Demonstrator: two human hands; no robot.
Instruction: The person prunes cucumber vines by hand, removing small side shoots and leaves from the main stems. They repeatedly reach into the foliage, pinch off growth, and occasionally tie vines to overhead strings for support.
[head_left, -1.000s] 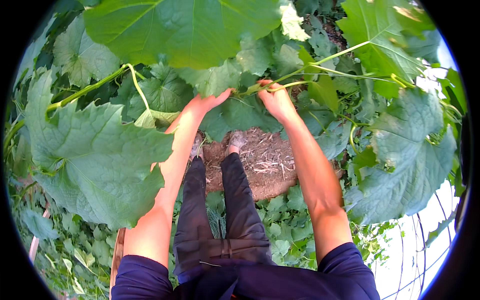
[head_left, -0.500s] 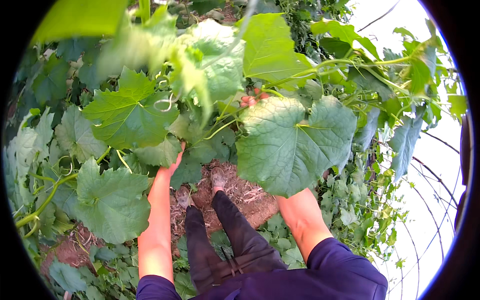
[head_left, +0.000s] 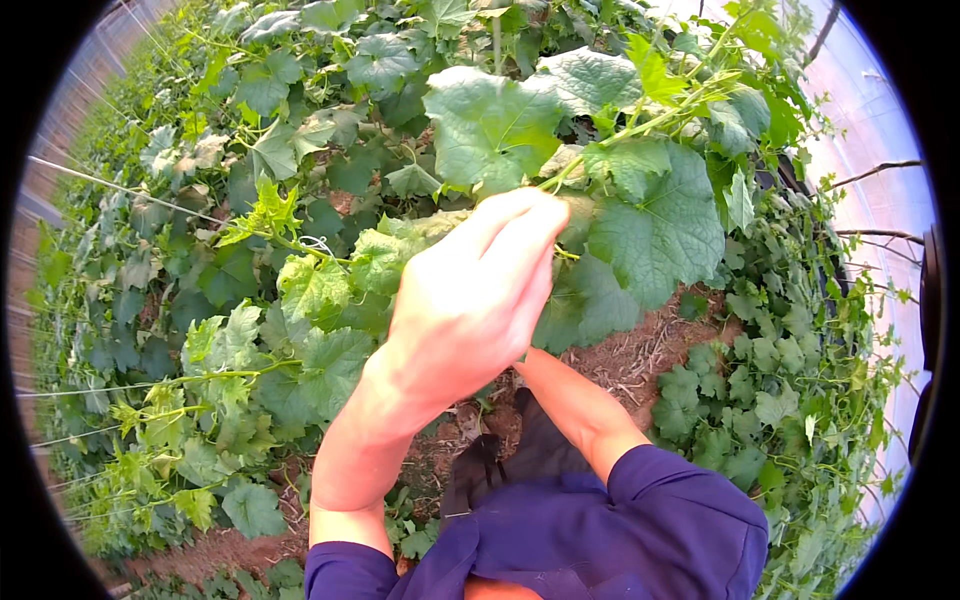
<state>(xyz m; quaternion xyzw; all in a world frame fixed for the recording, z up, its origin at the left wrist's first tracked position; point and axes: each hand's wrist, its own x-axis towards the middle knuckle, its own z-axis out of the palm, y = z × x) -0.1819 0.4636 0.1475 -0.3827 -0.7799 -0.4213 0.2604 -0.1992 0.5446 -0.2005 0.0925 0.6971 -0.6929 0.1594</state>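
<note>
My left hand (head_left: 480, 275) is raised in the middle of the view with its back toward me. Its fingers are closed and bent around a green vine stem (head_left: 640, 130), which runs up to the right from the fingertips. A broad lobed leaf (head_left: 495, 130) stands just beyond the knuckles, and another large leaf (head_left: 660, 225) hangs to the right of them. My right forearm (head_left: 580, 405) reaches up behind the left hand; the right hand itself is hidden there, fingers included.
Dense leafy vines (head_left: 230, 270) fill the left and far side. Thin strings (head_left: 120, 185) cross at the left. Lower foliage (head_left: 760, 400) grows on the right, by a pale translucent sheet (head_left: 860, 120). Reddish soil with straw (head_left: 630, 355) shows below.
My left hand has come out from under the leaves, up and to the right. The right hand, whose fingers showed among leaves before, is now hidden. The view has shifted; leaves sit lower and farther.
</note>
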